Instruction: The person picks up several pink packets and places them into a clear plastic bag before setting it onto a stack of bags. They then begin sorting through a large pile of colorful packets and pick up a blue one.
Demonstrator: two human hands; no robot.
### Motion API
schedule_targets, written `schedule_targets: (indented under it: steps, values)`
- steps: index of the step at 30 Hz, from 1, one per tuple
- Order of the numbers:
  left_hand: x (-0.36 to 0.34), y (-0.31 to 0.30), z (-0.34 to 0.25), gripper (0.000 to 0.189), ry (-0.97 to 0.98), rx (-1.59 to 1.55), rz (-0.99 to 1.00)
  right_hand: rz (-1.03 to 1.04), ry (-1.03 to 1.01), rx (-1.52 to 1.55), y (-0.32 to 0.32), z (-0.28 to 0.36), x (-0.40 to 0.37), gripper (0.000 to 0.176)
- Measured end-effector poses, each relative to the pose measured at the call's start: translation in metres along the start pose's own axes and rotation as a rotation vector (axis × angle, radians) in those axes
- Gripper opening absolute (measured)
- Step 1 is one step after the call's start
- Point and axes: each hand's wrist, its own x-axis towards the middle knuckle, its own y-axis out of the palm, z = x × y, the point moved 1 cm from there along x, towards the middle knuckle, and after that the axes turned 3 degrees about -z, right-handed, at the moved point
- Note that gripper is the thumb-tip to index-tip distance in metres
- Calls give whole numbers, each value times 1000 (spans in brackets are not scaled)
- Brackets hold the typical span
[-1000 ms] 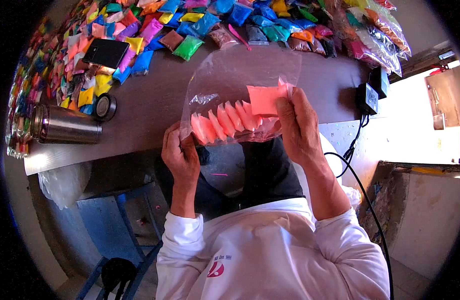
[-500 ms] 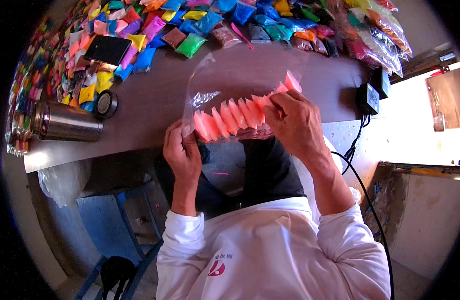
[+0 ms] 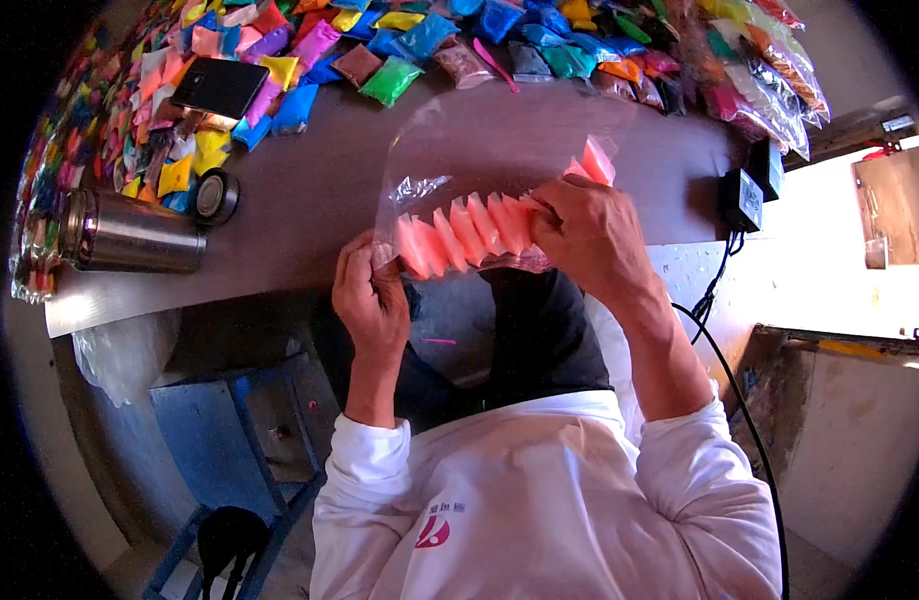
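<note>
In the head view, the row of packets (image 3: 467,233) lay in the clear bag (image 3: 420,187), its long axis running left to right between the hands. The left hand (image 3: 368,285) pinched the bag beside the row's left end. The right hand (image 3: 595,230), nearer, met the right end, fingers bent; whether they pinched a packet could not be told.

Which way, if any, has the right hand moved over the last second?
Yes: the right hand has turned and its fingertips shifted slightly left, away from the black power adapter.
</note>
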Motion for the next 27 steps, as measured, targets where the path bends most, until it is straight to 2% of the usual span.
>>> schedule_targets:
  steps: [2, 4, 6, 7, 8, 10, 12, 13, 16, 17, 19, 23, 27]
  values:
    - [4, 1, -5, 27, 35, 4, -18, -22, -33, -13, -6, 0, 1, 16]
    - [6, -1, -7, 24, 39, -3, -1, 40, 100, 156, -24, 1, 1, 16]
    - [5, -2, -6, 21, 29, 1, 19, -275, 203, 261, -38, -13, -8, 15]
    - [4, -3, -4, 22, 22, 17, 24, -336, 274, 220, -54, -14, -10, 13]
    - [4, -3, -5, 23, 19, 33, 30, -477, 270, 311, -58, -26, -13, 12]
    - [5, -1, -8, 23, 14, 20, 22, -613, 311, 318, -69, -35, -16, 14]
    - [6, 0, -10, 23, 9, 12, 13, -643, 252, 305, -65, -50, -18, 18]
    - [6, 0, -9, 24, 4, 13, 9, -625, 228, 286, -60, -55, -19, 23]
    - [8, 0, -8, 25, -11, 37, -10, -338, 218, 109, -48, -56, -29, 60]
    - [8, 0, -8, 26, -23, 58, -27, -340, 219, 112, -43, -58, -30, 60]
    - [9, 1, -9, 27, -19, 46, -33, -154, 208, 265, -28, -65, -32, 78]
    - [12, -1, -11, 31, -43, 62, -10, -109, 158, 524, -20, -76, -26, 86]
    - [12, -2, -10, 37, -107, 66, 35, -64, 116, 523, -15, -88, -18, 82]
